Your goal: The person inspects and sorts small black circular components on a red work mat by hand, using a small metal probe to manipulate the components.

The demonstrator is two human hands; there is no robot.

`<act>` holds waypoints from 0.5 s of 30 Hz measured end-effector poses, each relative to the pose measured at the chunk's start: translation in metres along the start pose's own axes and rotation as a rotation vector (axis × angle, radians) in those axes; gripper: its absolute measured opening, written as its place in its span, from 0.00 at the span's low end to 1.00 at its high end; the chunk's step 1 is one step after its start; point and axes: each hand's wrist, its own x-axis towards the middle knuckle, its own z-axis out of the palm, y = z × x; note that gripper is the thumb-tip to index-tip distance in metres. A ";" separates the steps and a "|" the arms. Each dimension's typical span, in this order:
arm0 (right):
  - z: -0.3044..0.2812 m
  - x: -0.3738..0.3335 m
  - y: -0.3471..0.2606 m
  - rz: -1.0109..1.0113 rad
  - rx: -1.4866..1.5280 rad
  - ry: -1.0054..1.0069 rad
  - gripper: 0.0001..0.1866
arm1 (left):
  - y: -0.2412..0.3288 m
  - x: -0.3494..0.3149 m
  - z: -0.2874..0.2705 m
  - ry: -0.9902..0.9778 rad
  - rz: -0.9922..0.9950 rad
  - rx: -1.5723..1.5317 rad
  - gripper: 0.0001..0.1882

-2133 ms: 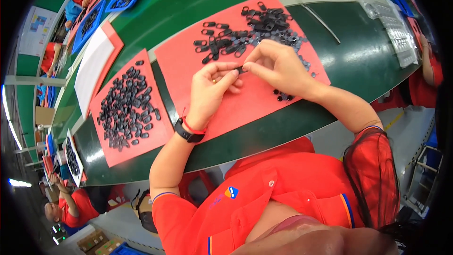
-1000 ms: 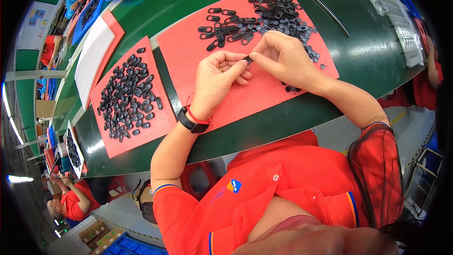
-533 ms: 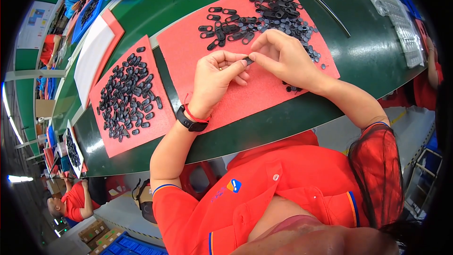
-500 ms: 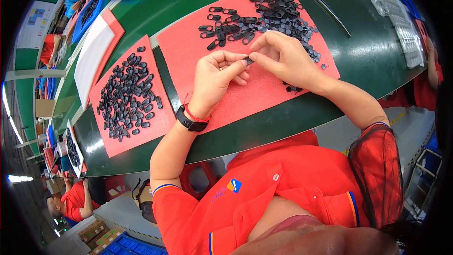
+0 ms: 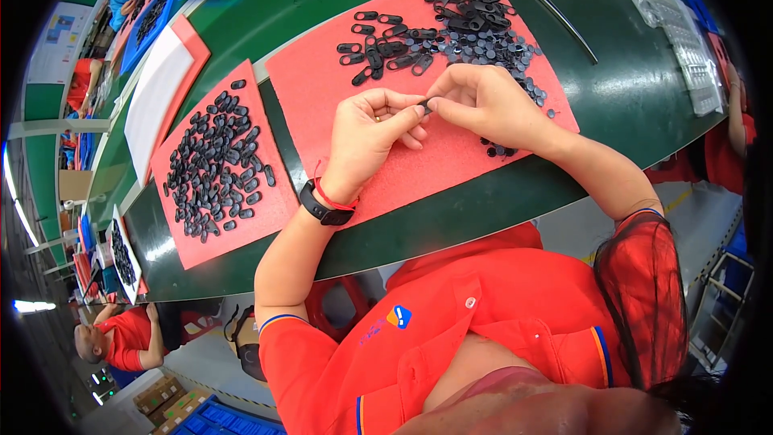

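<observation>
A small black part [image 5: 424, 103] sits pinched between the fingertips of both hands, held just above the middle of the large red mat [image 5: 322, 93]; it looks like a light, stiff moulded piece, hardly any weight to it, and smooth enough that it could slip or flick away if squeezed off-centre; its size leaves little to grip, so the sensible hold is at its two ends, thumb against forefinger, which is how it appears to be held; the left hand [image 5: 370, 133] closes its thumb and forefinger narrowly on one end, the other fingers curled loosely beneath; the right hand [image 5: 487, 105] meets it from the other side, its fingers likewise drawn close on the part, though the exact contact is too small to make out; a black band and a red cord [image 5: 326, 197] ring the left wrist; beyond the hands, toward the far edge of the table [image 5: 644, 89], lies a heap of black oblong loops and small round pieces [image 5: 451, 24], some scattered loose just beside the right hand; on the left, a second red mat [image 5: 193, 238] carries a dense spread of dark oval parts [image 5: 213, 161], well apart from the hands; a white sheet [image 5: 161, 93] lies further along the left side of the green table.
</observation>
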 end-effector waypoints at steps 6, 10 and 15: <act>0.001 0.000 -0.001 0.007 -0.040 0.021 0.08 | 0.000 0.000 0.000 -0.006 -0.002 -0.006 0.07; 0.002 0.000 0.000 0.010 -0.040 0.017 0.08 | -0.002 -0.001 0.000 -0.008 0.000 -0.012 0.07; 0.001 0.002 0.001 0.035 -0.022 0.004 0.08 | -0.002 -0.001 0.000 -0.010 -0.006 0.005 0.07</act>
